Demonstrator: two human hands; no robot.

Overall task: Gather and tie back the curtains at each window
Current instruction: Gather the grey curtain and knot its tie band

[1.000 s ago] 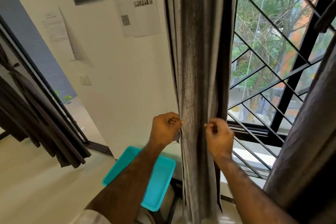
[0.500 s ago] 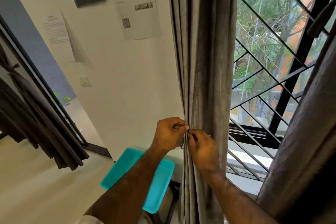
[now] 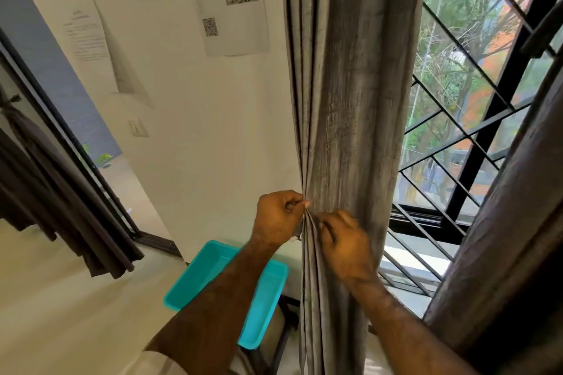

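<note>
Head view: a grey curtain (image 3: 350, 100) hangs down the centre, bunched into pleats. The left hand (image 3: 278, 216) pinches its left folds; the right hand (image 3: 345, 245), at 3 o'clock from the left and nearly touching it, grips the pleats beside. At 7 o'clock from the hands a turquoise tray (image 3: 195, 277) shows nothing inside where visible; the left forearm covers part of it.
</note>
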